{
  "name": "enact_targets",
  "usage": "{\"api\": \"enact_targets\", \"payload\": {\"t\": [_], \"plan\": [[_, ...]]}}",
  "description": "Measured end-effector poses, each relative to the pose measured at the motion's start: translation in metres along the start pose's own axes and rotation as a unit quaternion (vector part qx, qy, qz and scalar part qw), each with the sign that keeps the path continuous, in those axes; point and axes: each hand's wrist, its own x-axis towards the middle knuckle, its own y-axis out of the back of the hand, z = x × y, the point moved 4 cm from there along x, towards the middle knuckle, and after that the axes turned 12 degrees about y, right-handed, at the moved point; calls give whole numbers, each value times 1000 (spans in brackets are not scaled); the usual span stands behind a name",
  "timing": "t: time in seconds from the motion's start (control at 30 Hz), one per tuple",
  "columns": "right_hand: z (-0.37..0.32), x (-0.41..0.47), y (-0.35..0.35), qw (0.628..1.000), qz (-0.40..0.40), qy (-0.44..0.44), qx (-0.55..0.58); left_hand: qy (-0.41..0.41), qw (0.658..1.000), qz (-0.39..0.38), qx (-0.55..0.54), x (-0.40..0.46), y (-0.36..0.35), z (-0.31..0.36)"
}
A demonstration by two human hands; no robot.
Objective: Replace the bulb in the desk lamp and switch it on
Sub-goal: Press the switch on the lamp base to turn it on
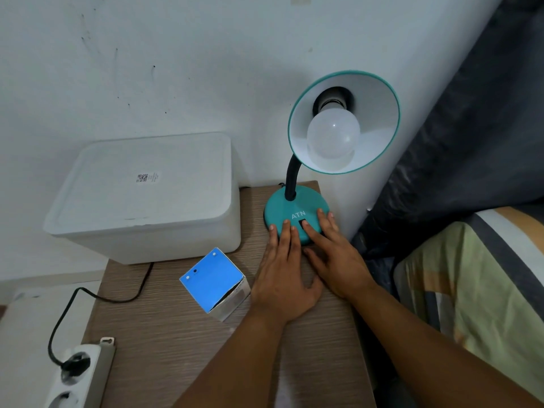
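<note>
A teal desk lamp stands at the back right of the wooden table; its shade (379, 92) tilts toward me. A white bulb (332, 136) sits in the socket and is unlit. On the round base (282, 209) is a black switch (303, 222). My left hand (282, 275) lies flat with its fingertips on the base's front left edge. My right hand (332, 248) rests on the base's front right, its index fingertip on the switch. Neither hand holds anything. A blue bulb box (213, 282) stands left of my left hand.
A white lidded container (147, 195) fills the back left of the table (164, 343). A black cord (97, 295) runs from behind it to a white power strip (79, 375) at the lower left. Bedding (471, 290) lies to the right, and the wall is close behind.
</note>
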Motion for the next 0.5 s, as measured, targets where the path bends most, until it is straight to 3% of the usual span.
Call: {"api": "enact_targets", "payload": {"t": [0.5], "plan": [[0, 0, -1, 1000, -11, -5, 0, -7, 1000, -12, 11, 1, 0, 0]]}}
